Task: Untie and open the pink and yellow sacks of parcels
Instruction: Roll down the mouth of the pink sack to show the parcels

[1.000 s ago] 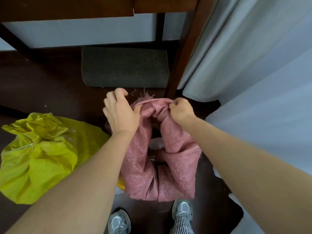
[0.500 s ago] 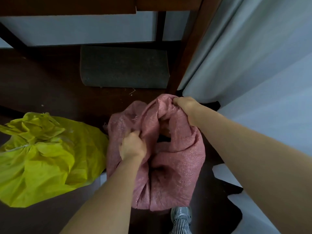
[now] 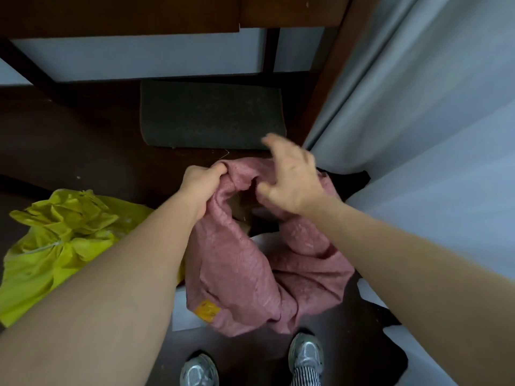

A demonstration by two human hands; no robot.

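Your pink sack (image 3: 245, 271) stands on the dark floor (image 3: 83, 151) just ahead of your shoes, its mouth open and something brown showing inside. The yellow sack (image 3: 55, 246) lies beside it to your left, its neck bunched and tied. Your left hand (image 3: 200, 182) pinches the pink rim, fingers closed on the cloth. Your right hand (image 3: 292, 179) is blurred over the opposite rim, fingers spread loosely.
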